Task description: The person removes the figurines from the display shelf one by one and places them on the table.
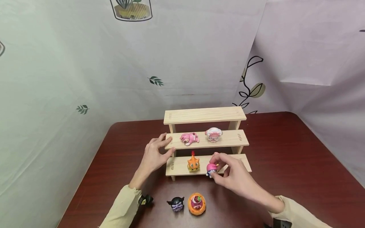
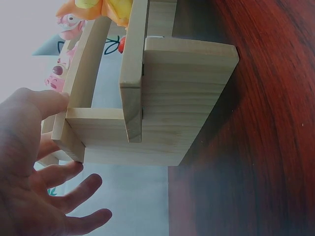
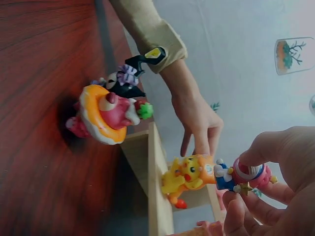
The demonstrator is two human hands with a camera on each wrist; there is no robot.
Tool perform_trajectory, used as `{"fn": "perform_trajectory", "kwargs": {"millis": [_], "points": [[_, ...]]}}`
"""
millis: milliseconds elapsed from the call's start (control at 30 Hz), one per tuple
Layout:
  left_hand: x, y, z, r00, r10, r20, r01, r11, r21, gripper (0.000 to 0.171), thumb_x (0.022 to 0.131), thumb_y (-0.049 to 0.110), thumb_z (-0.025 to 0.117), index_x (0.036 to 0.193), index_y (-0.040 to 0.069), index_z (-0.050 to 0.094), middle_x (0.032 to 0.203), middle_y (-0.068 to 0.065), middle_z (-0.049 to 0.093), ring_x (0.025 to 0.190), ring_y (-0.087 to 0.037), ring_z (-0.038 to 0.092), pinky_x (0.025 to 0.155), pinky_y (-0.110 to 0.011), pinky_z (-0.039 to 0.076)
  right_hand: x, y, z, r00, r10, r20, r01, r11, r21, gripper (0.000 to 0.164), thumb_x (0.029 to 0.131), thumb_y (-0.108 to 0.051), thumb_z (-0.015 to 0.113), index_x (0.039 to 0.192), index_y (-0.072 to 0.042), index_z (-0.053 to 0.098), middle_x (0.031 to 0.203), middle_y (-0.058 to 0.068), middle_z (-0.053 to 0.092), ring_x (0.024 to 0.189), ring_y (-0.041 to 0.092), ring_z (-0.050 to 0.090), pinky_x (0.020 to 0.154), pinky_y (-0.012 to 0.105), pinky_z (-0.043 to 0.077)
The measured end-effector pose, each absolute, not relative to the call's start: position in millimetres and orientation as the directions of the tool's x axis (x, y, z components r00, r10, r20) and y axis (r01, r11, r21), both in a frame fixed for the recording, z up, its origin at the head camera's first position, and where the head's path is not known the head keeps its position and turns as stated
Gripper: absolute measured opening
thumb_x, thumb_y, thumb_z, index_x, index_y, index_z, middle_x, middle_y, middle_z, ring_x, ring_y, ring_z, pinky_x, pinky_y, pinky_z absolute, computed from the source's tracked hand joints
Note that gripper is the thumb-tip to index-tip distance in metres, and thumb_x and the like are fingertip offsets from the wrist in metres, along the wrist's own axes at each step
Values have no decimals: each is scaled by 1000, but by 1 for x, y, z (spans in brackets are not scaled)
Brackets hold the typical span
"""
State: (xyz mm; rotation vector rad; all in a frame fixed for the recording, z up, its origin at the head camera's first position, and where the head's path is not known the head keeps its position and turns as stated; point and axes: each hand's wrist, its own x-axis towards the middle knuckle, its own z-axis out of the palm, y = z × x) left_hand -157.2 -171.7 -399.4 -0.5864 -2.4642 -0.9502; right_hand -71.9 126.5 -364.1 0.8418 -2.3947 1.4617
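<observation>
My right hand [image 1: 235, 174] pinches a small figurine with a pink top and blue-and-white body [image 1: 211, 169] between thumb and fingers, at the front edge of the bottom step. Its little gold star shows in the right wrist view. My left hand [image 1: 154, 155] grips the left end of the middle plank of a three-step wooden display rack [image 1: 205, 114], thumb and fingers around the plank's end [image 2: 69, 137]. On the bottom step sits an orange figurine [image 1: 193, 164] with a red-tipped tail. A pink lying figurine [image 1: 189, 138] and a white-capped figurine [image 1: 213, 135] occupy the middle step.
In front of the rack, a black-and-purple figurine [image 1: 176, 204] and an orange ring-shaped figurine with a strawberry [image 1: 196, 204] stand on the dark red table [image 1: 285, 152]. Another pink figurine [image 1: 215, 154] is mostly hidden behind my right hand. A patterned cloth [image 1: 199, 63] hangs behind.
</observation>
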Motion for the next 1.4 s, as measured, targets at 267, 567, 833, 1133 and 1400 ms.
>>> {"fn": "perform_trajectory", "kwargs": {"millis": [267,567,833,1133,1400], "points": [[-157,-172,-399,-809,225,543,534,667,519,44,80,18,84,119,1,74,131,-26,59,105,-46,60,85,-61,46,-63,130,-380,-804,-336,491,-591,354,-725,41,70,10,80,99,-16,65,87,-9,64,71,13,62,49,24,46],[-158,-172,-400,-811,230,538,535,664,523,43,81,20,83,119,2,74,132,-26,59,104,-46,61,85,-60,46,-56,133,-393,-788,-320,526,-615,368,-697,45,69,11,82,103,-14,65,87,-8,65,71,9,60,50,25,47],[-158,-172,-400,-814,229,534,532,662,528,43,81,20,83,119,2,74,132,-26,59,105,-47,60,87,-62,45,-51,137,-403,-789,-331,517,-613,371,-698,47,68,12,80,102,-16,64,88,-11,64,66,10,61,52,21,45],[-158,-172,-400,-812,226,537,533,662,527,43,81,19,83,119,2,74,132,-26,59,103,-45,61,83,-59,47,-44,137,-415,-786,-312,534,-619,400,-677,50,66,11,82,102,-17,64,89,-12,63,56,1,50,51,16,41],[-158,-171,-400,-815,230,532,531,666,524,42,82,20,83,119,2,74,132,-26,59,104,-46,61,85,-61,46,-37,137,-431,-792,-342,505,-608,368,-704,50,67,11,82,103,-17,63,90,-11,63,67,7,59,51,22,45]]}}
